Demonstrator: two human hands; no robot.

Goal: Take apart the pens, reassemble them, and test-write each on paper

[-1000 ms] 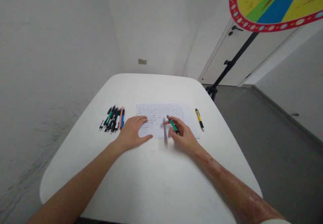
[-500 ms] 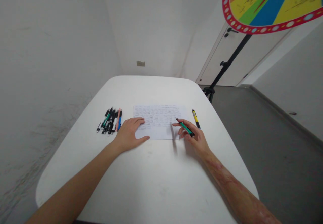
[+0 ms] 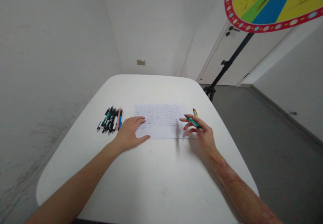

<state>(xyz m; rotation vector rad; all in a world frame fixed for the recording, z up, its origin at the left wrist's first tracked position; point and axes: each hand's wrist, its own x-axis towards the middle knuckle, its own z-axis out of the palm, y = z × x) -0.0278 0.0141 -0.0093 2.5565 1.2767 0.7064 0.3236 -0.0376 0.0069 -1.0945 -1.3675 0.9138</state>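
A sheet of paper (image 3: 161, 119) covered in small handwriting lies on the white table (image 3: 151, 177). My left hand (image 3: 130, 133) rests flat on the sheet's left edge, fingers stretched out. My right hand (image 3: 200, 133) hovers at the sheet's right edge and pinches a green pen (image 3: 194, 123). A yellow pen (image 3: 194, 112) lies on the table just behind that hand, mostly hidden by it. Left of my left hand sits a bunch of several pens (image 3: 111, 119) in black, green, pink and blue.
A colourful prize wheel (image 3: 272, 5) on a black tripod stand (image 3: 222, 72) rises beyond the table's far right corner. A white door (image 3: 242, 62) stands behind it. Grey floor (image 3: 277, 143) runs along the table's right side, and a white wall closes off the left.
My right hand has carried the green pen from the middle of the sheet to its right edge, next to the yellow pen. My left hand has stayed on the paper.
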